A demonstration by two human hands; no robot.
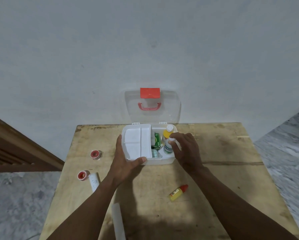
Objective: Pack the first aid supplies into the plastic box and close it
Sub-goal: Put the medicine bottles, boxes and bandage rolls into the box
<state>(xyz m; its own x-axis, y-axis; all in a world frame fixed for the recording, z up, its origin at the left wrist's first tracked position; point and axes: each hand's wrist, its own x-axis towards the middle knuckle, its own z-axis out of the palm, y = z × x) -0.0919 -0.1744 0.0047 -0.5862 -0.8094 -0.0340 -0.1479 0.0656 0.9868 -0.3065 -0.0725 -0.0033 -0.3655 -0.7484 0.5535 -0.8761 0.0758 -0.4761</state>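
Reaching forward from the bottom of the view, both forearms meet at the plastic box (155, 162), which stands open at the far edge of the wooden desk (223, 170), with its clear lid (171, 108) leaning upright against the wall. The left hand (126, 163) holds the near left corner of the box: the thumb lies flat along the front rim, the other fingers (119, 141) run along the left wall, and the corner is caught between them. The right hand (185, 151) comes in from the right with the wrist raised and the back of the hand up; its fingers are curled down and clamped on the cap of a white bottle (168, 148), which stands upright in the right part of the box. Just behind this bottle stands a yellow bottle (168, 132) with a white cap, and to their left a green carton (157, 139) lies inside the box. A white tray (136, 142) fills the left part of the box. On the desk near the person lies a small yellow bottle (178, 192) with a red cap, on its side and well apart from the box. At the left edge of the desk are two red tape rolls (95, 154) and a white bandage roll (94, 181).
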